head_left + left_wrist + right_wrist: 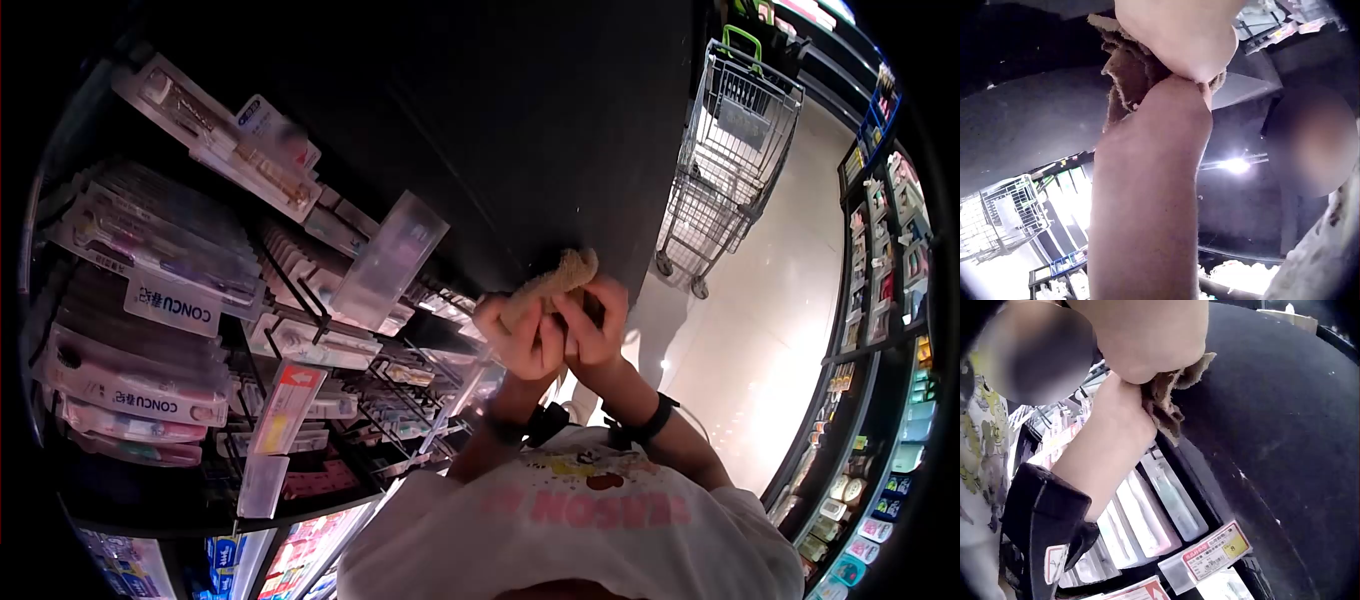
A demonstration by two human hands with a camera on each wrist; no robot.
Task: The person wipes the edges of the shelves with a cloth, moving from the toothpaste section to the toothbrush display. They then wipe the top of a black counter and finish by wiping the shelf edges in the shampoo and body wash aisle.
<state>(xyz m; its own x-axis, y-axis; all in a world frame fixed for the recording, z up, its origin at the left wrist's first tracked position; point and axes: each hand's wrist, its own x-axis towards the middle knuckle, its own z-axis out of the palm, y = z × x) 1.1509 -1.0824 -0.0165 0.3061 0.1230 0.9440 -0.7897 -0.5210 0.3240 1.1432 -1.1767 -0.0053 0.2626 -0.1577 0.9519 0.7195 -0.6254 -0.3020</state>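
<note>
A crumpled tan-brown cloth (560,279) with a fuzzy surface and rough edges is bunched between both hands. The left hand (522,338) grips it from one side with bent fingers. On the other side the right hand (600,318) holds it, fingers curled close beside those of the left. In the left wrist view, folds of the brown cloth (1132,75) stick out past the hands. Ragged flaps of the cloth (1166,409) also show below a hand in the right wrist view. The part inside the fingers is hidden.
A broad black surface (520,130) lies beyond the hands. Packaged toothbrushes (150,380) hang on hooks at the left, with price tags (1216,550) along the shelf edge. A shopping cart (735,140) stands at the upper right, and stocked shelves (880,260) line the far right.
</note>
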